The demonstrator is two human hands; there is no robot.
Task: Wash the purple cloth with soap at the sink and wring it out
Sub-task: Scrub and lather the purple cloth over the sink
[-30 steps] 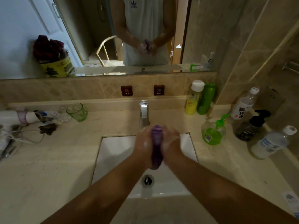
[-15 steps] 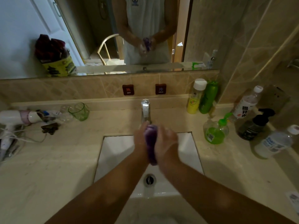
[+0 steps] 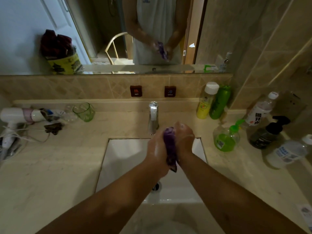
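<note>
Hands (image 3: 170,146) lower over white sink (image 3: 125,159)

Soapy left hand (image 3: 157,149) against right hand (image 3: 184,141)

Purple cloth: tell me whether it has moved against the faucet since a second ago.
Cannot tell for certain. The purple cloth remains bunched between both hands over the sink, just in front of the faucet; the camera shifted, so any slight change is unclear.
</note>
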